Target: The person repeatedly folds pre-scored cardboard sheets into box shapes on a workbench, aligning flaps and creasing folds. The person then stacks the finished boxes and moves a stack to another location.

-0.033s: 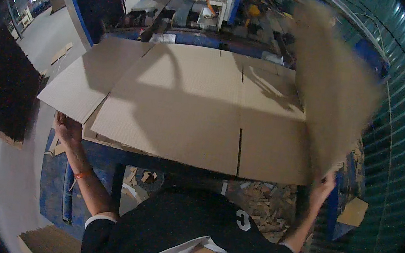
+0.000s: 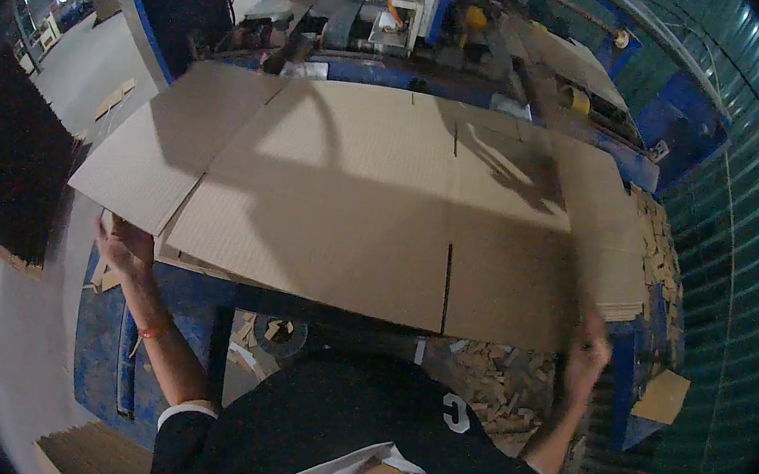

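A large slotted cardboard sheet lies spread across the bench in front of me. My left hand is closed on the near edge of its left panel, thumb outside and some fingers hidden beneath. At the right, the sheet's end panel stands folded up, seen nearly edge-on and smeared by motion. My right hand is closed at that panel's near lower corner, slightly blurred. Beneath and to the right, edges of stacked cardboard show.
Beyond the sheet stands a machine with a blue frame and rollers. Cardboard scraps litter the area below the bench and its right side. A dark cardboard stack rises at the left; a green corrugated wall runs along the right.
The right end panel has swung leftward, from a broad leaning face to nearly edge-on, uncovering the stack and machine parts behind it. My right hand has shifted slightly left; my left hand barely moved.
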A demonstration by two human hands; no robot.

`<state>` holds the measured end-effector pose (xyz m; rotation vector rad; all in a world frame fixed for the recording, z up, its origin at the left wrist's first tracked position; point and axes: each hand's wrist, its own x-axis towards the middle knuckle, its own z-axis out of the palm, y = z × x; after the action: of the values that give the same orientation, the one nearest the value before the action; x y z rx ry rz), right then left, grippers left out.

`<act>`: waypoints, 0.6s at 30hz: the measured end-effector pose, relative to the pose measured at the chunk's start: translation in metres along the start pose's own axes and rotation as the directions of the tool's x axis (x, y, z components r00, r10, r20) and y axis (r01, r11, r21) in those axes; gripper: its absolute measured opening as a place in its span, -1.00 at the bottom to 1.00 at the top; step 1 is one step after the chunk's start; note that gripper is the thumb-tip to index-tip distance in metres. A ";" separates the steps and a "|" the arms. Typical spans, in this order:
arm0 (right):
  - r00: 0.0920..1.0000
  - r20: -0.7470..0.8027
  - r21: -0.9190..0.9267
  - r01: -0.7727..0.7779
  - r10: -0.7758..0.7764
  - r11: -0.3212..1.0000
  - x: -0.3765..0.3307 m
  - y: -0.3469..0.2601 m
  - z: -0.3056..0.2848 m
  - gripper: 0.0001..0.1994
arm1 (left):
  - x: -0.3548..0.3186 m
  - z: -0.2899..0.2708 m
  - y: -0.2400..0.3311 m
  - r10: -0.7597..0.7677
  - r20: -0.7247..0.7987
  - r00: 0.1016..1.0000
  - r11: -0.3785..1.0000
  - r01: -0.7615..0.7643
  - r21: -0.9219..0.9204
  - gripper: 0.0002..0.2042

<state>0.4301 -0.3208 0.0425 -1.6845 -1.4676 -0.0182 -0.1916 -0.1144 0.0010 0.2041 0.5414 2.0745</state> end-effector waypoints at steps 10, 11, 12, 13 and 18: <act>0.721 0.692 -0.301 0.325 -0.029 0.896 -0.011 -0.010 0.026 -0.61 | -0.073 0.007 -0.050 -0.086 0.757 0.648 0.258 -0.719 0.645 -0.65; 0.686 0.721 -0.259 0.399 -0.099 0.880 -0.011 -0.007 0.028 -0.61 | -0.089 0.010 -0.065 -0.229 0.775 0.590 0.184 -0.755 0.629 -0.61; 0.697 0.714 -0.277 0.372 -0.070 0.886 -0.012 -0.004 0.031 -0.57 | -0.099 0.016 -0.071 -0.457 0.712 0.532 0.095 -0.767 0.634 -0.59; 0.689 0.718 -0.262 0.400 -0.100 0.878 -0.011 0.001 0.034 -0.53 | -0.107 0.022 -0.078 -0.547 0.716 0.434 -0.001 -0.856 0.518 -0.57; 0.671 0.728 -0.210 0.412 -0.139 0.887 -0.002 0.022 0.045 -0.53 | -0.113 0.047 -0.083 -0.791 0.568 0.228 -0.099 -0.964 0.249 -0.52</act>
<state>0.4241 -0.2935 0.0011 -1.8264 -2.4303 0.2228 -0.0503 -0.1576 0.0129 2.7202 1.1392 0.3201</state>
